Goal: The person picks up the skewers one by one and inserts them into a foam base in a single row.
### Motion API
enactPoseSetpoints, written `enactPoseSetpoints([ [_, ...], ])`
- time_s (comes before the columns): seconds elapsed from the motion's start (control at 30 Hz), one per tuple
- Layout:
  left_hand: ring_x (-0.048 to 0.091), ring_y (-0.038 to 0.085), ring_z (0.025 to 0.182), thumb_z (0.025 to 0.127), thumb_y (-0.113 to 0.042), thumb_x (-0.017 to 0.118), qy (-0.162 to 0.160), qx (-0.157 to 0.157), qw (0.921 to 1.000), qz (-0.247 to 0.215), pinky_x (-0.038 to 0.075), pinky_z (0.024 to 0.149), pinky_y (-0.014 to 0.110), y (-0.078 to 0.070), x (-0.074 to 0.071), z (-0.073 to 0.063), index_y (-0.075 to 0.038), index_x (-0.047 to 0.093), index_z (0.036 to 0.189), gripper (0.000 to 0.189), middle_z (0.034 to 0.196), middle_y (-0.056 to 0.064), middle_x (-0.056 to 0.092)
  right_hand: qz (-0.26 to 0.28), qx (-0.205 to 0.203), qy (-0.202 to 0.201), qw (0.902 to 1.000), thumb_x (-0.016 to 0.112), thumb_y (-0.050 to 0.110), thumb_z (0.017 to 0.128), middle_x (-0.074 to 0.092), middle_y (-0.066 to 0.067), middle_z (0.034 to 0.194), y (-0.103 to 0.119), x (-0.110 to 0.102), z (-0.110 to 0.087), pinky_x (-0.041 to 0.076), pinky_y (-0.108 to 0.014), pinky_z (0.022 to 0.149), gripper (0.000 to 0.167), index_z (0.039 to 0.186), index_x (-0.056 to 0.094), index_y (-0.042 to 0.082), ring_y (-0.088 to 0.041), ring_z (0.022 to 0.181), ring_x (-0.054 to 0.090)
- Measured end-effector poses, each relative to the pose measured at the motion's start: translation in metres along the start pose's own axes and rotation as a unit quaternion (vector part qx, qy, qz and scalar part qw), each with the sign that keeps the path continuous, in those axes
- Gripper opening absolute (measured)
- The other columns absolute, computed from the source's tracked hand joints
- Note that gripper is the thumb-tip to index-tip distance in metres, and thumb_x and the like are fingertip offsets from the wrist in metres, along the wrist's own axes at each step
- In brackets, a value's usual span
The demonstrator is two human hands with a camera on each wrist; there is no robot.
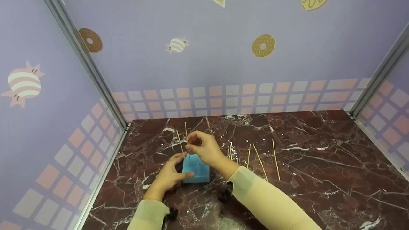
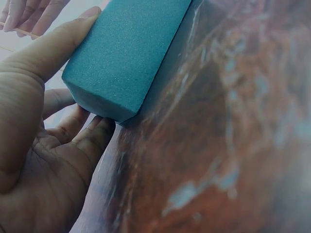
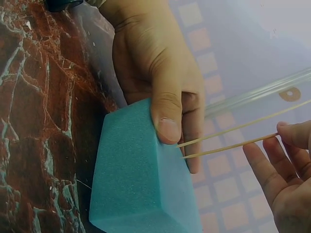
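Note:
A light blue foam block with a row of small holes in its top rests on the table. My left hand holds it from the left, thumb along one side, as the left wrist view shows on the block. One thin wooden skewer stands in the block near its far left corner. Just right of it, my right hand pinches a second skewer between thumb and fingertips. In the right wrist view, that pinched skewer meets the block's top; its tip's depth is hidden.
Several loose skewers lie on the dark red marbled table, to the right of the block and partly behind the right forearm. Patterned purple walls enclose the table at the back and sides, with metal posts at the corners.

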State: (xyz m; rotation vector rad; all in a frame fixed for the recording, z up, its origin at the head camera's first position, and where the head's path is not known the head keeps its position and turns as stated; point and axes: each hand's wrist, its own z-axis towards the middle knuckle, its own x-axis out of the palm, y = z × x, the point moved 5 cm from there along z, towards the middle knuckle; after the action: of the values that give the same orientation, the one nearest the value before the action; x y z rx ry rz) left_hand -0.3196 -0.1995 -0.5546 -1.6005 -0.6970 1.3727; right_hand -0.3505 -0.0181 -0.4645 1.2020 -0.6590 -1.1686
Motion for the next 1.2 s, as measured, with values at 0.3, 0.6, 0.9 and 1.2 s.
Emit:
enactPoseSetpoints([
  [0.3,0.032,0.051,0.170,0.089,-0.041,0.099,0.001,0.001,1.0000,0.004,0.028,0.138,0.076,-0.002,-0.001,-0.001,-0.007,0.047,0.172,0.104,0.179,0.021,0.040,0.004,0.008,0.004,1.0000,0.078,-0.005,0.102,0.076,-0.020,0.108,-0.003,0.003,0.001,0.071,-0.064,0.095,0.017,0.117,0.074,0.000,-0.055,0.106,0.076],
  [0.6,0.028,0.048,0.172,0.091,-0.037,0.099,0.003,-0.008,0.9999,-0.014,0.029,0.140,0.073,-0.001,0.000,-0.001,-0.003,0.044,0.173,0.104,0.181,0.018,0.038,-0.023,0.006,0.020,0.9995,0.079,-0.003,0.103,0.078,-0.016,0.109,-0.007,0.007,-0.001,0.075,-0.047,0.088,0.017,0.117,0.076,0.004,-0.024,0.094,0.078],
  [0.9,0.031,0.046,0.172,0.091,-0.037,0.098,0.002,-0.010,0.9998,-0.015,0.034,0.139,0.069,0.000,0.000,-0.001,0.002,0.043,0.172,0.106,0.181,0.017,0.038,-0.028,0.013,0.021,0.9993,0.080,-0.003,0.102,0.078,-0.016,0.109,-0.011,0.008,-0.002,0.073,-0.032,0.083,0.016,0.117,0.075,0.003,-0.020,0.093,0.078],
  [1.2,0.035,0.047,0.169,0.092,-0.034,0.098,0.000,-0.003,0.9999,-0.015,0.036,0.137,0.068,-0.001,0.000,-0.001,0.005,0.045,0.170,0.103,0.179,0.019,0.041,-0.035,0.008,0.022,0.9991,0.080,-0.003,0.102,0.078,-0.016,0.109,-0.012,0.010,-0.004,0.073,-0.030,0.082,0.016,0.117,0.075,0.002,-0.012,0.090,0.074],
])
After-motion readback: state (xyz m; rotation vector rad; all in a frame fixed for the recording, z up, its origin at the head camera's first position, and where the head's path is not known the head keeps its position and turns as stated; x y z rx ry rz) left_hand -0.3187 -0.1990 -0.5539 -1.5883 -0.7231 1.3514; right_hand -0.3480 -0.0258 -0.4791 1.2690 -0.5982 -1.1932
